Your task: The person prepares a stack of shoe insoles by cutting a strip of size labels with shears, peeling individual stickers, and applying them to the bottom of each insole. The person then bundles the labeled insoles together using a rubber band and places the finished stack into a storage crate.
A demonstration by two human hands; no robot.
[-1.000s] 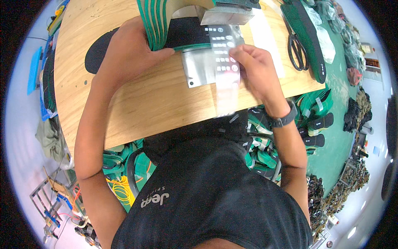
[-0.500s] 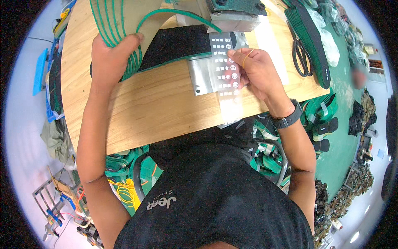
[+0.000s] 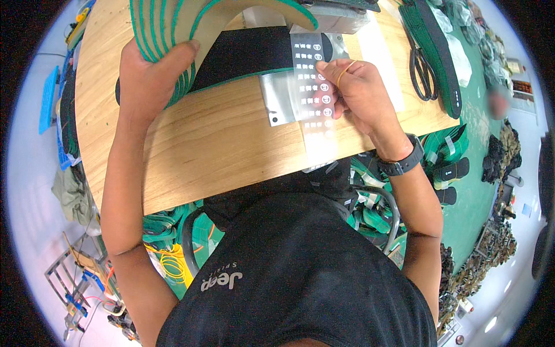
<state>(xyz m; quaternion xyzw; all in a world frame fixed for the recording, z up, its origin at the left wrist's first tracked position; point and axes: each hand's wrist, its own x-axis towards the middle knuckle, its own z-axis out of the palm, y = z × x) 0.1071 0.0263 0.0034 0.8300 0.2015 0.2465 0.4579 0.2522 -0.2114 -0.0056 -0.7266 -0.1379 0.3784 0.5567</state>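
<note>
My left hand point(image 3: 147, 78) is closed around a fanned bundle of tan insoles point(image 3: 167, 26) with green edges, and one curves off to the right toward the press. Beneath them a black insole point(image 3: 248, 55) with a green edge lies flat, its right end over a metal plate point(image 3: 276, 104). A clear film strip point(image 3: 312, 101) printed with a column of white marks crosses that end and hangs toward the table's front edge. Thumb and fingers of my right hand point(image 3: 361, 87) pinch the strip's right side; a yellow band circles one finger.
Above the plate sits a metal press head point(image 3: 332, 22). On the right of the wooden table point(image 3: 225, 150) lie black scissor-like loops point(image 3: 425, 78) and a stack of dark insoles point(image 3: 430, 52). Green-edged bundles point(image 3: 451, 156) fill the space beyond the edge. Another person is at far right.
The whole view has shifted slightly, so the table and press sit higher in the picture. Both hands keep their holds, and the strip stays over the black insole's end.
</note>
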